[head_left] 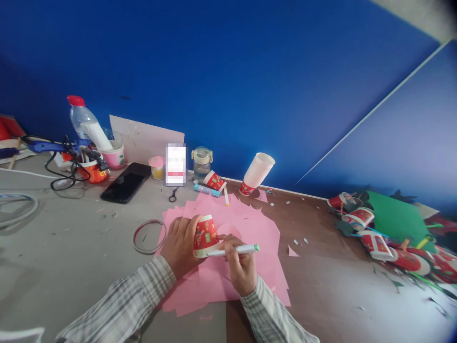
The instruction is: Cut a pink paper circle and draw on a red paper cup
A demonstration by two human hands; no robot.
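Observation:
My left hand point(182, 245) is wrapped around a red paper cup point(206, 233) with a white band at its lower edge and printed figures on its side. In my right hand point(239, 267) a white marker point(241, 249) with a green end is pinched, its tip at the cup's lower white band. Whether the tip touches the cup I cannot tell. Both hands are over a stack of pink paper sheets point(259, 238). A round pink paper piece point(232, 231) lies partly behind the cup and my right hand.
A tape ring point(149, 237) lies left of the paper. Behind stand a phone point(126, 183), small scissors point(173, 194), a glue stick point(207, 190), a lidded jar point(202, 164) and a leaning cup stack point(257, 172). Cup crafts point(374, 245) and green paper point(396, 219) crowd the right.

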